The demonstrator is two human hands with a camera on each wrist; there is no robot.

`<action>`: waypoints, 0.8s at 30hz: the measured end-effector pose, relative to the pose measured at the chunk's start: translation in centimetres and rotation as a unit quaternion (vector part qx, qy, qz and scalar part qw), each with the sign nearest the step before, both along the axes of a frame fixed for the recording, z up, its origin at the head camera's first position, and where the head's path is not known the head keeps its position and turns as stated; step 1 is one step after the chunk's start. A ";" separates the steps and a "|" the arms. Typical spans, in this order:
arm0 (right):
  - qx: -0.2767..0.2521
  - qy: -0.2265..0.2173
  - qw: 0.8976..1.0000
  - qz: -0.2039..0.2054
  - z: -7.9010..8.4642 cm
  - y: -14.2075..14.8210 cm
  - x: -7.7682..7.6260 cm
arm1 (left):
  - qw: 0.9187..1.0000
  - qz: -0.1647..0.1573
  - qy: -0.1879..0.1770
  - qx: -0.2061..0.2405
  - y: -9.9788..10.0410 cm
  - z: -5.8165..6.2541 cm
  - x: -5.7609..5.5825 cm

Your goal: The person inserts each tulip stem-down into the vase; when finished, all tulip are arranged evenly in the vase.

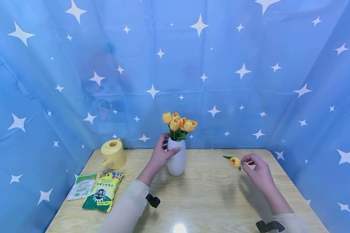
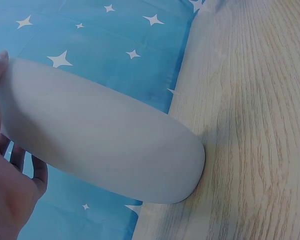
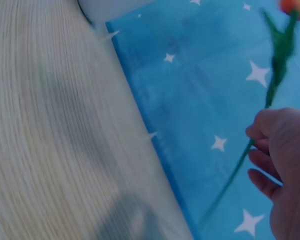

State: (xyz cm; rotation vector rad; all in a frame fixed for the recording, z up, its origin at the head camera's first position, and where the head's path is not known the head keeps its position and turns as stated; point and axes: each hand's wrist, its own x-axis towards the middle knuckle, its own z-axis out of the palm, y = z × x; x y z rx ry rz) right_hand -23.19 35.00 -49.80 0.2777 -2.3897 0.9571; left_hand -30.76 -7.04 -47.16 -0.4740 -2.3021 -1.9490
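Observation:
A white vase [image 1: 177, 160] holding several yellow-orange tulips [image 1: 175, 124] stands near the table's back edge. My left hand [image 1: 162, 154] grips its upper part from the left, thumb across the front. In the left wrist view the vase [image 2: 105, 135] has its base on the wood, and the flowers are almost wholly out of frame. Over the right side of the table, my right hand [image 1: 258, 170] pinches a single tulip [image 1: 235, 162] by its stem. The right wrist view shows the green stem [image 3: 277, 75] between thumb and fingers, with the orange bloom at the top corner.
A yellow watering can [image 1: 116, 154] stands at the table's back left. In front of it lie a yellow and green bag [image 1: 103, 191] and a white and green packet [image 1: 82, 186]. A blue curtain [image 1: 175, 71] with white stars hangs behind the wooden table [image 1: 204, 197].

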 end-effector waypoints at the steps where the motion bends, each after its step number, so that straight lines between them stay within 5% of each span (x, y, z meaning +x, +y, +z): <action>1: 0.001 -0.009 1.000 -0.002 0.1 -0.2 0.1 | 1.000 0.001 -0.001 0.000 0.0 0.0 0.0; 7: -0.043 -0.055 0.997 0.016 0.6 -1.0 0.4 | 1.000 0.000 -0.001 0.004 0.0 -0.2 -0.1; 13: -0.061 -0.024 0.997 0.047 1.2 -1.9 0.1 | 1.000 0.004 -0.002 -0.001 0.0 -0.2 -0.1; 24: -0.146 -0.069 0.985 0.055 1.3 -2.7 0.0 | 1.000 0.005 0.006 -0.003 0.1 -0.2 -0.2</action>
